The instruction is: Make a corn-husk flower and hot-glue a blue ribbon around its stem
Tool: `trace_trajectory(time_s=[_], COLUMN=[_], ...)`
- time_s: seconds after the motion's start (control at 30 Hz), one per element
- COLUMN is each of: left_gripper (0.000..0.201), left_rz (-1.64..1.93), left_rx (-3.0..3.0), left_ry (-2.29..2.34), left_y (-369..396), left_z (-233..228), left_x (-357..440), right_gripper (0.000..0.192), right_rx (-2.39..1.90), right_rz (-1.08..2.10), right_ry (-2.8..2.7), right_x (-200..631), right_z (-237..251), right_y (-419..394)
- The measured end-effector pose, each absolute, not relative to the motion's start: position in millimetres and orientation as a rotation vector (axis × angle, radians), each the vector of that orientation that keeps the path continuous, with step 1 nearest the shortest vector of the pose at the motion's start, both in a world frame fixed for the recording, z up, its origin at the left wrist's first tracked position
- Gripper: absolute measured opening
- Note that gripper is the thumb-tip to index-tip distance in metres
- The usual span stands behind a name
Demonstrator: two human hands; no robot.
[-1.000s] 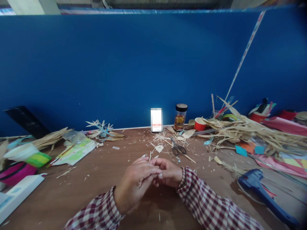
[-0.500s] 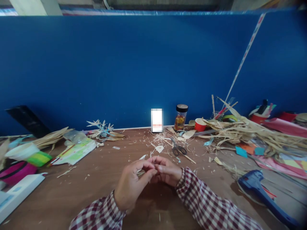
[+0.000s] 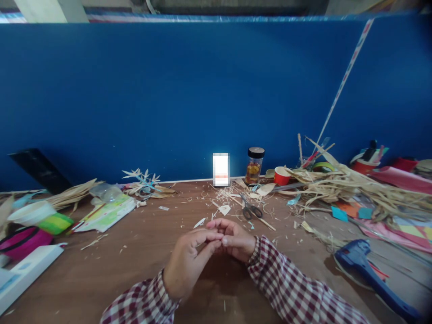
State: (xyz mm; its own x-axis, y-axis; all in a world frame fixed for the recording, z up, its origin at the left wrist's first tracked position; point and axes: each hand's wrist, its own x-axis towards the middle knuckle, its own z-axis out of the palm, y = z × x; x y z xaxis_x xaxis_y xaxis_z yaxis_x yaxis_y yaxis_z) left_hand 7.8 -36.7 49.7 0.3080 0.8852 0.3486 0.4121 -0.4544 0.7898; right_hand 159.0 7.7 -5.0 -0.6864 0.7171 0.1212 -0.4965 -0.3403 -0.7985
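Observation:
My left hand (image 3: 194, 256) and my right hand (image 3: 234, 240) meet at their fingertips over the front middle of the table (image 3: 141, 265). Thumb and fingers are pinched together on each hand, and whatever they hold is too small or too hidden to make out. Just beyond them lies a pale pointed leaf-shaped piece (image 3: 200, 222). Black-handled scissors (image 3: 252, 210) rest past my right hand among thin straw-coloured shavings (image 3: 226, 195). Another cut pale piece (image 3: 224, 209) lies to their left.
A blue hot glue gun (image 3: 357, 256) lies at the right, below heaped dried husk strips (image 3: 324, 184). At the back stand a black-lidded jar (image 3: 254, 166) and a red paper cup (image 3: 281, 176). A white power strip (image 3: 30, 274) and a green-and-white cup (image 3: 37, 216) sit at the left.
My left hand has shifted slightly, its fingers now closer together at the right hand's fingertips. More of the pale leaf-shaped piece beyond them shows. My right hand stays nearly in place.

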Motion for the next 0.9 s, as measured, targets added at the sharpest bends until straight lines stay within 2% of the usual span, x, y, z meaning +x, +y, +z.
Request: trace_trajectory(time_s=[0.17, 0.33, 0.47, 0.9], left_gripper=[0.015, 0.025, 0.021, 0.010], left_rz=[1.037, 0.992, 0.971, 1.206], left_rx=[2.008, 2.098, 2.096, 1.984], left_ry=[1.231, 1.082, 0.999, 1.219], left_y=[-39.0, -40.3, -39.9, -41.6], left_z=[54.0, 60.8, 60.6, 54.9], left_x=[5.4, 7.1, 8.2, 9.9], right_gripper=[0.049, 0.049, 0.050, 0.047], right_rx=[-0.325, -0.342, -0.337, -0.335], right_rz=[2.079, 2.054, 2.028, 2.057], right_ry=[-1.125, -1.137, -1.161, -1.093], right_x=[158.6, 158.2, 157.0, 157.0], right_z=[-4.2, -6.8, -9.8, -6.0], right_y=[6.8, 7.7, 8.2, 7.5])
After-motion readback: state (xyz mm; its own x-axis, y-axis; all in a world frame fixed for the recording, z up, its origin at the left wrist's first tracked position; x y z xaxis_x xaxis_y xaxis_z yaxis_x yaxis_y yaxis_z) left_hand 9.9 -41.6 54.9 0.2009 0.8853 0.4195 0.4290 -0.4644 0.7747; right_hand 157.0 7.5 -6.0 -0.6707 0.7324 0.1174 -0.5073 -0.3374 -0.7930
